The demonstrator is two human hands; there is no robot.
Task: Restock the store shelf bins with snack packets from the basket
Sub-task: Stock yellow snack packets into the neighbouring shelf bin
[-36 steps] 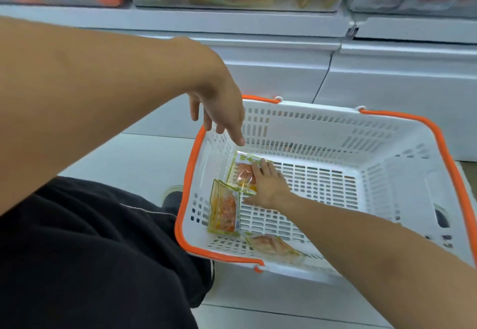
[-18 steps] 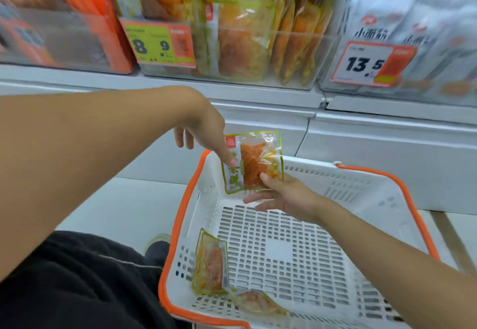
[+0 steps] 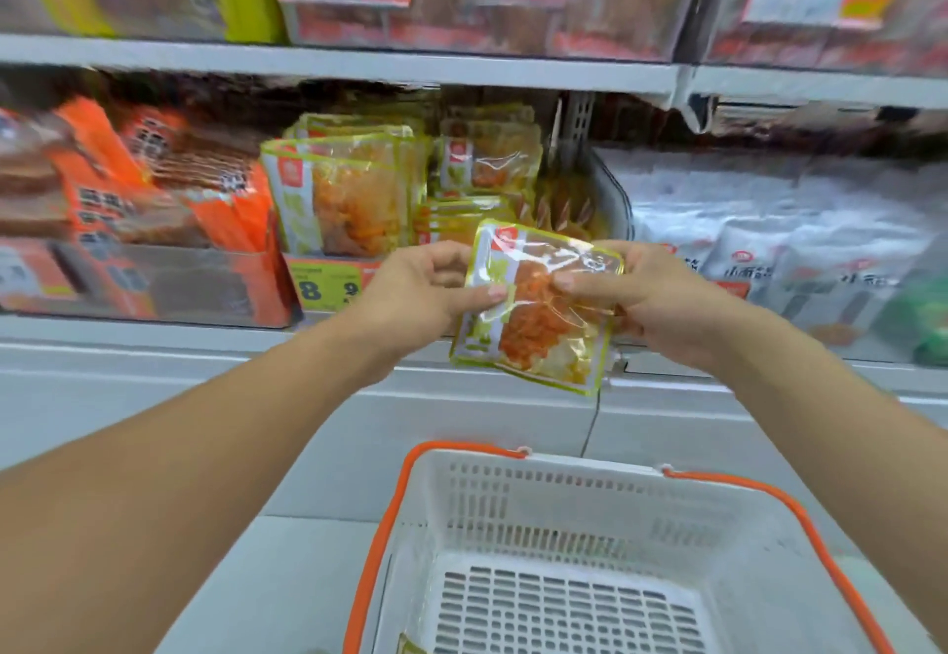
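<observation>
A clear snack packet with a yellow-green border and orange contents hangs in the air in front of the shelf. My left hand pinches its left edge and my right hand pinches its right side. Just behind it stands the clear shelf bin, which holds several matching packets upright. Below, the white basket with orange handles sits on the floor, and one packet corner shows at its bottom left.
A bin of orange packets stands to the left, and white packets fill the bin to the right. Price tags hang on the bin fronts and on the upper shelf. A grey shelf ledge runs below the bins.
My right hand lifted a packet out of the basket and raised it to the shelf. My left hand came over and took hold of its left edge. The view tilted upward.
</observation>
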